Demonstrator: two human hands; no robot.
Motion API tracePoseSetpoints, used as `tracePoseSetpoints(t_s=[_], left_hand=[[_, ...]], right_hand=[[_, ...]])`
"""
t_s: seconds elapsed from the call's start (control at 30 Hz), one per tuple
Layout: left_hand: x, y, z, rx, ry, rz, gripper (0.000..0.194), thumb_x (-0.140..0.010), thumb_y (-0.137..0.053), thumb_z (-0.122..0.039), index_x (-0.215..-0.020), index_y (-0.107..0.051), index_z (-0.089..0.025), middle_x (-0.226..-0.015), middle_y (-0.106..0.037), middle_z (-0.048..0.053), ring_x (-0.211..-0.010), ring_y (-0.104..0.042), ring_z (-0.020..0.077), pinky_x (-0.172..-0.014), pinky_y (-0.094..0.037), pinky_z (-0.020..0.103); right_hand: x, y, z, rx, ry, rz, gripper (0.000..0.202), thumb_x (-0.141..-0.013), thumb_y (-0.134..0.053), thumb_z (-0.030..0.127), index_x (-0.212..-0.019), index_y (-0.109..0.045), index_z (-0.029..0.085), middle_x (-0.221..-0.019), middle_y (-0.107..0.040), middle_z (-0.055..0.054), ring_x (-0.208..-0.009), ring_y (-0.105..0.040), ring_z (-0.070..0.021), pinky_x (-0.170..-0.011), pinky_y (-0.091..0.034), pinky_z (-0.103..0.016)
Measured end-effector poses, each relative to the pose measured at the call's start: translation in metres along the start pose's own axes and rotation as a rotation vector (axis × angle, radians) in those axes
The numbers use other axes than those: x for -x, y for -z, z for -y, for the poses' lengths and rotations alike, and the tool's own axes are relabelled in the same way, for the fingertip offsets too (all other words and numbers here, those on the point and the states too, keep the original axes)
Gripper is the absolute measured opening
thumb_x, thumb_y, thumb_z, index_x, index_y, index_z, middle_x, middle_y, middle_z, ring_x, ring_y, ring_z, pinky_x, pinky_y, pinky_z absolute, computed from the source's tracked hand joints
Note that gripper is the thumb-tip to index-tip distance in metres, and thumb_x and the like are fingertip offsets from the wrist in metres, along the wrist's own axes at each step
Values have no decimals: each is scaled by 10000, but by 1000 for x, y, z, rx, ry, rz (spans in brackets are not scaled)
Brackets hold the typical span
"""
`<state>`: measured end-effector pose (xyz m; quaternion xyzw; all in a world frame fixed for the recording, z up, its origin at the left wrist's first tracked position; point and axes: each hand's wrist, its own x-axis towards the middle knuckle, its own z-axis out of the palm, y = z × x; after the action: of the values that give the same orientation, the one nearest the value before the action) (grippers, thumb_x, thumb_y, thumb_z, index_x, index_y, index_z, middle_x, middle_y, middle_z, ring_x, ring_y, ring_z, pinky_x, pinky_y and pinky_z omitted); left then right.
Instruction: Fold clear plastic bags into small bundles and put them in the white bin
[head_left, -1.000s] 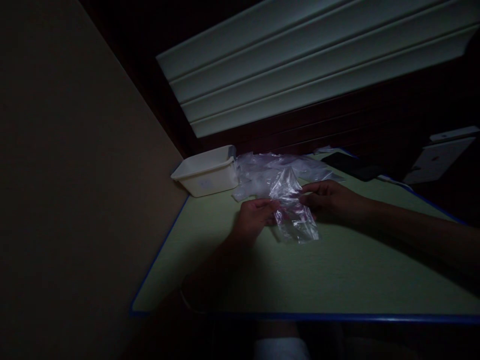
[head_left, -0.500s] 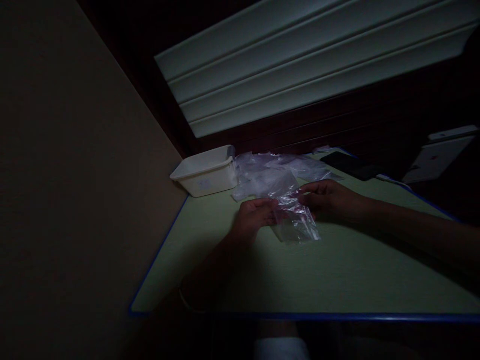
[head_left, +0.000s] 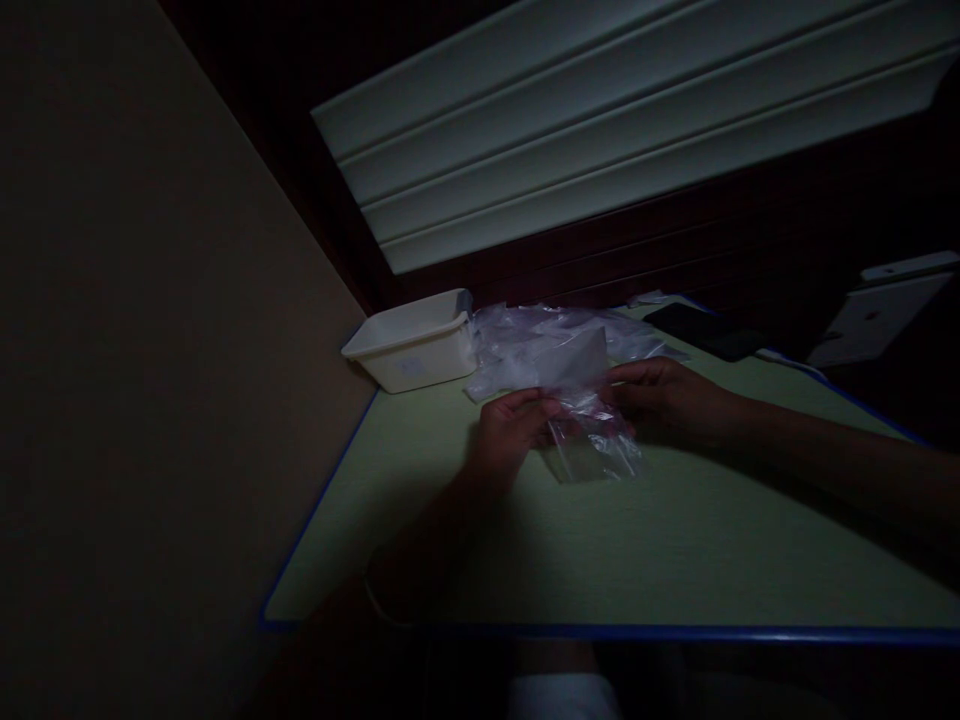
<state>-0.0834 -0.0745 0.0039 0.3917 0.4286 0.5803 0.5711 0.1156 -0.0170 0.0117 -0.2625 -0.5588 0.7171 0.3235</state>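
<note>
Between my hands, above the table, is a clear plastic bag (head_left: 596,445), its lower part hanging toward me and its upper part standing up pale and flat. My left hand (head_left: 514,425) pinches its left edge between thumb and fingers. On the other side my right hand (head_left: 652,395) grips the right edge, some of its fingers hidden behind the film. Just beyond, a loose pile of clear plastic bags (head_left: 510,350) lies spread on the table. The light is dim, and I cannot make out anything inside the held bag.
A white plastic tub (head_left: 420,355) stands at the table's back left, against the wall. A dark flat object (head_left: 701,330) lies at the back right near a pale cable (head_left: 791,362). Blue edging borders the light green table (head_left: 675,560). Pale slatted panels (head_left: 600,130) rise behind.
The upper part of the held bag has turned upright and now shows as a flat pale sheet. Both hands have kept their hold and barely moved.
</note>
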Motion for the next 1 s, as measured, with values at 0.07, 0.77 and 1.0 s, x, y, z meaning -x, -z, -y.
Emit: tracePoseSetpoints(t_s=[0.07, 0.77, 1.0], left_hand=[[0, 0, 1, 8, -4, 5, 338, -594, -831, -262, -849, -662, -118, -738, -726, 55, -584, -684, 184, -584, -561, 314], [2, 2, -4, 26, 226, 181, 298, -805, -675, -372, -895, -635, -91, -805, -702, 108, -693, -686, 199, -694, -579, 375], [7, 0, -6, -45, 247, 230, 310, -690, -796, -283, -886, -679, -73, -898, -709, 134, -705, -680, 178, -680, -569, 337]], right_hand=[[0, 0, 0, 2, 9, 9, 98, -693, -771, 239, -704, -715, 160, -615, -653, -7, -528, -558, -94, -501, -426, -229], [7, 0, 8, 640, 324, -187, 223, -785, -583, 253, -895, -767, 192, -799, -740, -34, -688, -657, -165, -678, -520, -295], [12, 6, 11, 807, 438, -116, 258, -831, -552, 249, -966, -771, 263, -909, -759, -25, -802, -692, -210, -752, -525, -318]])
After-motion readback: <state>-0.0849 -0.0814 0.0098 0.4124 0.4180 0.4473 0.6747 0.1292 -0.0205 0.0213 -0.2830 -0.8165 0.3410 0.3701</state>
